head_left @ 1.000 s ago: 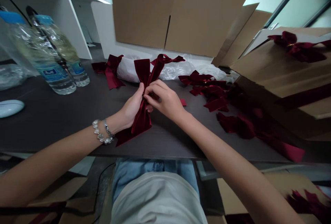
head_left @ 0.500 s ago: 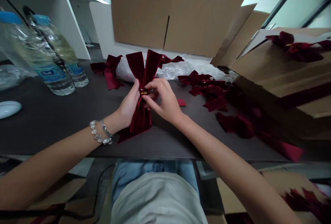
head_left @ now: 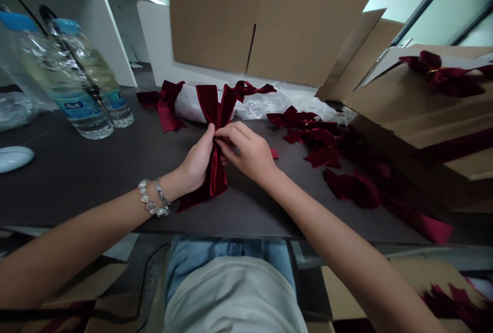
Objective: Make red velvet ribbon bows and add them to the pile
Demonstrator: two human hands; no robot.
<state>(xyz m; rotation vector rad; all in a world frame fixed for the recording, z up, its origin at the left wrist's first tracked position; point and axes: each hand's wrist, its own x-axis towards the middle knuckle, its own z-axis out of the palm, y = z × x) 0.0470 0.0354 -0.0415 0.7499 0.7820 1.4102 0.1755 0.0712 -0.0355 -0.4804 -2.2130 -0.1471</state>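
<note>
A burgundy velvet bow (head_left: pixel 208 104) stands upright above the table, its long tails hanging toward me. My left hand (head_left: pixel 197 161) pinches its middle from the left, and my right hand (head_left: pixel 246 151) grips the same spot from the right. My right fingers mostly hide the binding at the bow's centre, where a small glint of gold shows. Both hands hold the velvet close together, and the tails rest on the dark tabletop (head_left: pixel 77 184). My left wrist wears a beaded bracelet (head_left: pixel 148 198) and a thin metal bangle.
Loose velvet bows (head_left: pixel 308 130) and ribbon lie right of my hands, with another bow (head_left: pixel 165 105) on clear plastic wrap (head_left: pixel 262 107) behind. Two water bottles (head_left: pixel 79 94) stand at left, near a white computer mouse (head_left: pixel 15 159). A cardboard box (head_left: pixel 419 112) with a bow rises at right.
The gold binding seen half a second ago is now mostly covered by my right fingers. The bow's loops have drawn narrower, and both hands remain on its middle.
</note>
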